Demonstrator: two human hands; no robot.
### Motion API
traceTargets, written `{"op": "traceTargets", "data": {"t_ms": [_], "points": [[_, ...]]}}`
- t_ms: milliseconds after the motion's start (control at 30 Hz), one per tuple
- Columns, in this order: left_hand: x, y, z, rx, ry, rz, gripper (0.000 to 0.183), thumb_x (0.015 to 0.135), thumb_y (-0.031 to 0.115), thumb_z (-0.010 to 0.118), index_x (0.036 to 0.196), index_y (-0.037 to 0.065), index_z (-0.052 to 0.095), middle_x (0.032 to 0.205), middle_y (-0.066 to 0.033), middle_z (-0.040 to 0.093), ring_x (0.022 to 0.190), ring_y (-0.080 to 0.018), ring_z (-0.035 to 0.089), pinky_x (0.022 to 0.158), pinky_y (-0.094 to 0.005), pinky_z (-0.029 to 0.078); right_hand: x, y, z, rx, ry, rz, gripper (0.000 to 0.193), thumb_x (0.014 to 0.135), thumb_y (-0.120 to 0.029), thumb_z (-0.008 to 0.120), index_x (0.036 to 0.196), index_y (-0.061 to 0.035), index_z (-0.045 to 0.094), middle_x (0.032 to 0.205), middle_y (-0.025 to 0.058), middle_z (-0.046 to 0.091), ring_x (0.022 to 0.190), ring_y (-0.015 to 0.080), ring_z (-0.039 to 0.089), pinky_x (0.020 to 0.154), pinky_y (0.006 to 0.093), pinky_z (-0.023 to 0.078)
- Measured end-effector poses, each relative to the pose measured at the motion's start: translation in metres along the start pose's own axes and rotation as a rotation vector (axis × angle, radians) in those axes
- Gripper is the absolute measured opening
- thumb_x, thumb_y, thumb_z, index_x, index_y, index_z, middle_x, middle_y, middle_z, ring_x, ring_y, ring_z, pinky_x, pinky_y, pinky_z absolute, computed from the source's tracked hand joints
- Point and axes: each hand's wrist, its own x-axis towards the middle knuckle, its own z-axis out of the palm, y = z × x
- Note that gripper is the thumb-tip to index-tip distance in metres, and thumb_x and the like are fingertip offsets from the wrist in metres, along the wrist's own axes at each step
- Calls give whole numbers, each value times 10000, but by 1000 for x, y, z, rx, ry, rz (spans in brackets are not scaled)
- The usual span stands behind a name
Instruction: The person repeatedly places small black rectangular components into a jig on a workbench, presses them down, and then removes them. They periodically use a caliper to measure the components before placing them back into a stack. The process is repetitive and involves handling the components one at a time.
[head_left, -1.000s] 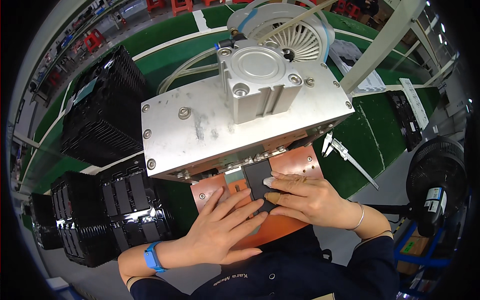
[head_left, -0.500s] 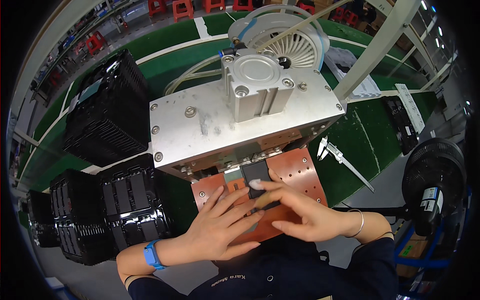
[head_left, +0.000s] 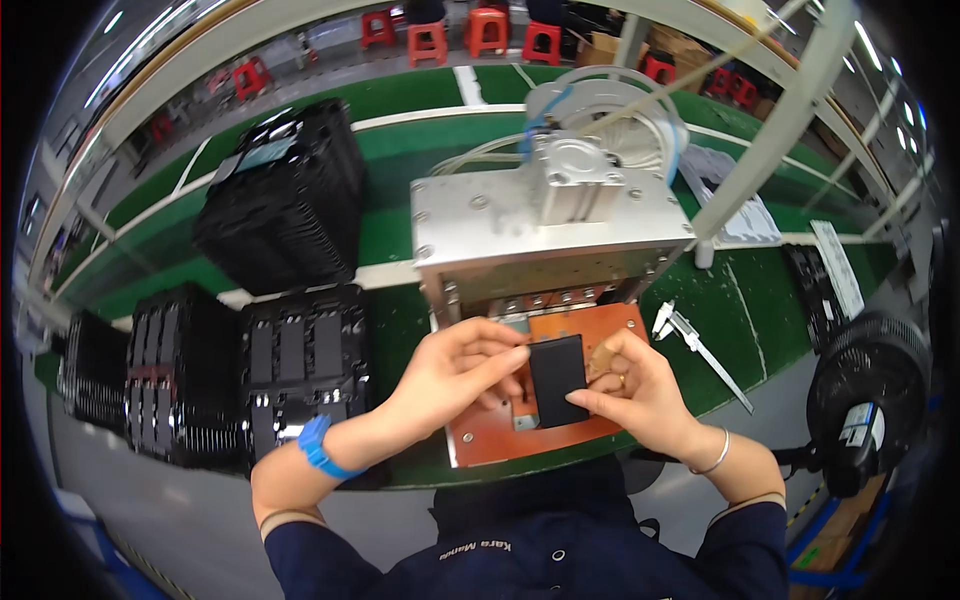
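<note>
A flat black rectangular piece [head_left: 557, 375] is held upright on its long axis above the orange-brown base plate [head_left: 485, 442] of a metal press [head_left: 490, 222]. My left hand [head_left: 455, 370] pinches its upper left edge between thumb and fingers. On the other side my right hand [head_left: 640, 388] grips the right edge, thumb on the front face; a tan covering wraps one fingertip. Behind the piece lies a fixture with slots, partly hidden by it and by my left fingers. The press's silver cylinder [head_left: 578, 185] stands on its top plate.
Stacks of black trays [head_left: 305, 350] with dark rectangular pieces stand at left, beside a taller black stack [head_left: 285, 200]. A caliper [head_left: 700, 350] lies right of the press, and a black fan [head_left: 868, 390] stands at far right. A metal post [head_left: 780, 120] rises behind the press.
The black piece has come up off the fixture and is now held between both hands. My left hand has turned from lying flat to pinching its edge. The view has shifted.
</note>
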Motion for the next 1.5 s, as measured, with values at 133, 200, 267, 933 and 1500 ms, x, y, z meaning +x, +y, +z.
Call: {"op": "traceTargets", "data": {"t_ms": [133, 200, 267, 933, 1500], "points": [[-24, 0, -5, -82, 88, 73, 183, 929, 182, 640, 957, 1, 652, 849, -76, 675, 740, -134, 676, 650, -239, 556, -1, -4, 27, -82, -33, -124, 229, 834, 74, 674, 950, 14, 486, 880, 60, 605, 856, 114, 662, 709, 220, 551], [-39, -6, -11, -133, 171, 191, 183, 942, 174, 621, 914, -2, 666, 810, -68, 672, 748, -138, 678, 687, -250, 563, 5, -5, 42, -103, -68, -135, 222, 832, 78, 673, 937, 17, 488, 846, 54, 612, 831, 103, 660, 707, 223, 553], [-55, -11, -22, -136, 244, 256, 195, 953, 171, 601, 930, -13, 663, 820, -73, 674, 756, -139, 676, 699, -256, 562, 17, -3, 61, -72, -101, -182, 227, 826, 81, 678, 923, 15, 483, 827, 49, 613, 783, 76, 645, 697, 214, 551], [-179, -80, -148, 444, 1022, 55, 409, 822, 94, 724, 1199, -30, 625, 719, -20, 664, 635, -49, 593, 570, -192, 447, 128, 20, 185, -1037, -735, -788, 317, 726, -68, 718, 1020, -64, 601, 904, 86, 641, 860, 286, 654, 721, 373, 539], [-189, -71, -135, 1354, 1315, -255, 402, 702, 355, 805, 746, 3, 617, 806, -134, 602, 684, -329, 632, 626, -404, 512, 130, 46, 234, -1419, -796, -1629, 117, 800, -179, 599, 744, -79, 624, 743, 4, 570, 833, 135, 575, 571, 254, 467]]}}
